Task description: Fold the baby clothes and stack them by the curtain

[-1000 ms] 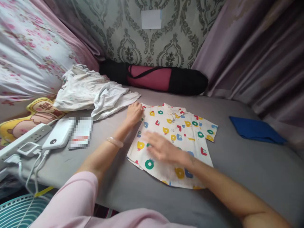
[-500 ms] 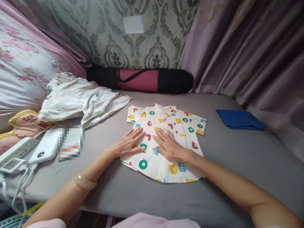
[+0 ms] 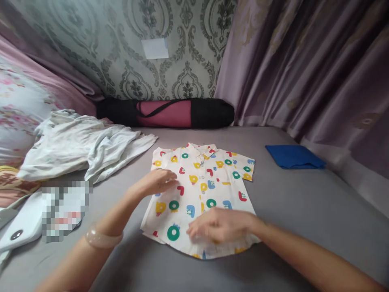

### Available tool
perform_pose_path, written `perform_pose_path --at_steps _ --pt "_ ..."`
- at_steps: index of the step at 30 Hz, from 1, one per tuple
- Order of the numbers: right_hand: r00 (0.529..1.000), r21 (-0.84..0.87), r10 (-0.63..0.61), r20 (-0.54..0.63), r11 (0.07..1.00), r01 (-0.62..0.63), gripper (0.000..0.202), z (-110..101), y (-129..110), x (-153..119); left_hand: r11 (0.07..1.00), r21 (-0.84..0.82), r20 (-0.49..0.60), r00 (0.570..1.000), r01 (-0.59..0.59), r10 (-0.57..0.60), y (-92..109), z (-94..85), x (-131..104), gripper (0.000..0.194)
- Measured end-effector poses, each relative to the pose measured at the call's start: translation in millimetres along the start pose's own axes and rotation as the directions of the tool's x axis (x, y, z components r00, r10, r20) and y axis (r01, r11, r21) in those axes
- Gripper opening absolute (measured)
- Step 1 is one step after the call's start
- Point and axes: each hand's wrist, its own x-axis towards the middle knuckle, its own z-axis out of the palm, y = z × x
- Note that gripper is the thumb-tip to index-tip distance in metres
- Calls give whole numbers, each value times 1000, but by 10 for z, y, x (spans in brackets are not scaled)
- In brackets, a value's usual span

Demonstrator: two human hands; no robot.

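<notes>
A small white short-sleeved shirt (image 3: 197, 170) with a colourful letter print lies flat, front side up, its collar pointing away from me. At the shirt's left side is my left hand (image 3: 159, 181), its fingers loosely bent and holding nothing. Over the lower front, near the hem, my right hand (image 3: 220, 225) is smeared by motion. Its fingers stretch loosely to the left and nothing shows in them. Whether either hand touches the cloth is hard to see.
The shirt lies on a grey sheet (image 3: 291, 202). Farther left are a crumpled white garment (image 3: 69, 142), a white power bank (image 3: 24, 221) and a pixelated item (image 3: 67, 211). A black and pink long bag (image 3: 165, 113) lies along the wall. Folded blue cloth (image 3: 294, 157) is at right.
Both hands lay flat on the shirt's middle before. My right hand has come down towards the hem, while my left hand has bent its fingers at the left side. The camera view has shifted.
</notes>
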Motion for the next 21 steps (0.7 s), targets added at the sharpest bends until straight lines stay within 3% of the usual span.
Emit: perform_pose_path --at_steps 1,2,4,7,9,12,16,18,21 --pt "989 43 70 -128 997 -65 42 -180 137 47 999 -31 -21 999 24 -25 -18 -60 166 34" --pt "940 44 168 -298 986 -162 39 -385 307 100 997 -63 -54 997 52 -55 -34 -105 351 33" --pt "740 30 312 -596 929 -368 37 -834 710 201 989 -104 -169 978 107 -124 -50 -145 770 31" --pt "404 58 388 -828 777 -626 33 -1437 1304 303 967 -219 -258 948 130 -186 -3 -87 1435 26" --pt "292 84 429 -855 670 -738 32 -1675 1587 339 946 -289 -234 947 148 -220 66 11 1832 26" --pt "253 91 457 -853 607 -789 31 -1747 1804 376 897 -350 -171 923 271 -346 167 189 2270 25" --pt "231 66 447 -864 556 -829 28 -1615 1878 391 847 -361 -149 872 391 -466 216 384 2541 31" --pt "246 17 422 -873 529 -848 28 -1576 1890 372 819 -364 -150 840 444 -522 206 448 2587 38" --pt "317 -57 411 -855 532 -845 26 -1567 1900 334 793 -399 -163 815 461 -556 173 534 2605 31"
